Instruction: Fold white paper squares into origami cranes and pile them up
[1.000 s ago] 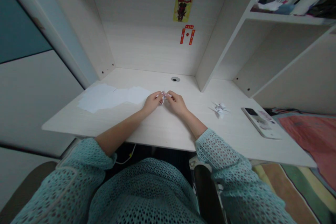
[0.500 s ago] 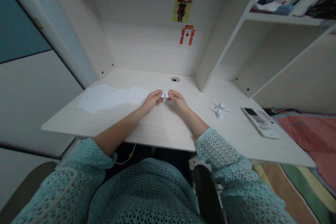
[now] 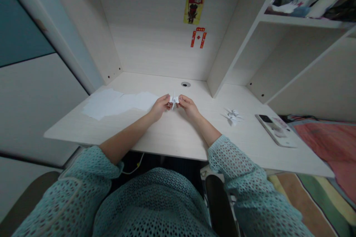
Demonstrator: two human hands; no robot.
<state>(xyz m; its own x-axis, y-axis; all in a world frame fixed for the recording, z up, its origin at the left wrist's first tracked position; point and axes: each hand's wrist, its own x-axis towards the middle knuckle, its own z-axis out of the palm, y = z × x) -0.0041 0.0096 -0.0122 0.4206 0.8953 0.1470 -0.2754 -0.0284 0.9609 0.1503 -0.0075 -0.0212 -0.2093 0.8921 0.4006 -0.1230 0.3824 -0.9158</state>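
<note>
The left hand (image 3: 160,107) and right hand (image 3: 189,107) pinched the two sides of a small folded paper (image 3: 174,100) between their fingers, over the desk (image 3: 167,133), near the white sheets (image 3: 111,103)

A small folded piece of white paper (image 3: 174,99) is pinched at its two sides by the left hand (image 3: 159,108) and the right hand (image 3: 189,107). Its sides are spread outward, with slender points extended from its middle, far and near. Its finer folds cannot be made out.
</note>
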